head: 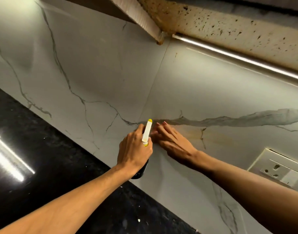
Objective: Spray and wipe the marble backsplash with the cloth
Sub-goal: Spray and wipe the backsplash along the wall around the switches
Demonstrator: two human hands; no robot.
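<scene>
Marble backsplash (pixel 97 68) fills most of the view. It is white with thin grey veins, and it stands behind a black speckled countertop (pixel 35 141).

The left hand (pixel 134 149) grips a spray bottle (pixel 147 132). Its fingers are curled round the neck of the bottle, below the white head with the yellow tip. The dark body of the bottle shows under the wrist. The head points up and toward the wall, close to the marble. I cannot tell if a finger presses the trigger, because the back of the hand hides it.

The right hand (pixel 173 141) lies flat against the backsplash, just beside the bottle. Its fingers (pixel 163 130) are straight and close together, and they hold nothing. The fingertips reach a wide grey vein (pixel 246 119) that runs to the right across the marble. Under this vein, to the right of the hand, there is an orange-brown stain (pixel 215 134) on the stone.

A white wall socket (pixel 278 168) sits on the backsplash above the right forearm. Higher up, a shiny metal rail (pixel 237 56) runs along the wall, and above it there is a pale underside (pixel 229 26) with many dark and brown spots.
</scene>
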